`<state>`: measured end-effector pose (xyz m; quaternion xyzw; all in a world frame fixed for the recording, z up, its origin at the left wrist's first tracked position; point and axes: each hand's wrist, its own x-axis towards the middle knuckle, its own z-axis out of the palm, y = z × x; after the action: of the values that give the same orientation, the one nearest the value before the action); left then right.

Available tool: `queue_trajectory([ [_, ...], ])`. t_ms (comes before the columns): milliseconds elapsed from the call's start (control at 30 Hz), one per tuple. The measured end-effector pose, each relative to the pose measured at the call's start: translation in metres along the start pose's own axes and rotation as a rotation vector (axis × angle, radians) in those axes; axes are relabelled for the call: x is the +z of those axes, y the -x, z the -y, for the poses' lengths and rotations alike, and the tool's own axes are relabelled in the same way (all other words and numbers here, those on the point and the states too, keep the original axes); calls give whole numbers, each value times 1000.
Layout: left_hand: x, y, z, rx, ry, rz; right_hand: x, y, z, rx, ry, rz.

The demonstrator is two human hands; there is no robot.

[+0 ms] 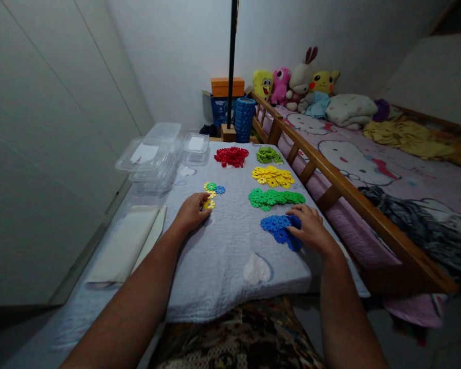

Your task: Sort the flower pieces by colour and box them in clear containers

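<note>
My left hand [194,211] is at the middle left of the cloth-covered table, its thumb and fingertips closed at the edge of a yellow flower-shaped disc [209,204]. Just beyond lie a few more notched discs: a green disc [211,186], a blue disc [220,189] and another yellow one, close together. On the right, my right hand [308,225] rests at the pile of blue discs [278,223], thumb and fingers apart over its right side. Behind that pile are heaps of green discs [272,198], yellow discs [272,176] and light green pieces [268,155].
Red pieces [231,156] are heaped at the table's far side. Clear plastic containers [149,156] stand at the back left, with a folded cream cloth [125,243] nearer. A wooden bed rail [322,169] borders the right edge. A black pole [231,66] rises behind.
</note>
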<state>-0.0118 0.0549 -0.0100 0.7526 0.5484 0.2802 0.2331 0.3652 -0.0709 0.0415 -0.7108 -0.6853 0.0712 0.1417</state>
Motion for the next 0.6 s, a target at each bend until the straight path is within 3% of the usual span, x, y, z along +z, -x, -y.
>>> queue_trajectory([
  [167,0,0,1,-4,-4,6,-8,-7,13,-30,-18,-46],
  [333,2,0,3,0,13,-4,-5,-35,64,-213,-39,-41],
  [467,4,0,3,17,6,-19,14,-67,122,-308,-12,106],
  [600,2,-1,1,41,-57,-44,48,-102,163,-316,-4,174],
])
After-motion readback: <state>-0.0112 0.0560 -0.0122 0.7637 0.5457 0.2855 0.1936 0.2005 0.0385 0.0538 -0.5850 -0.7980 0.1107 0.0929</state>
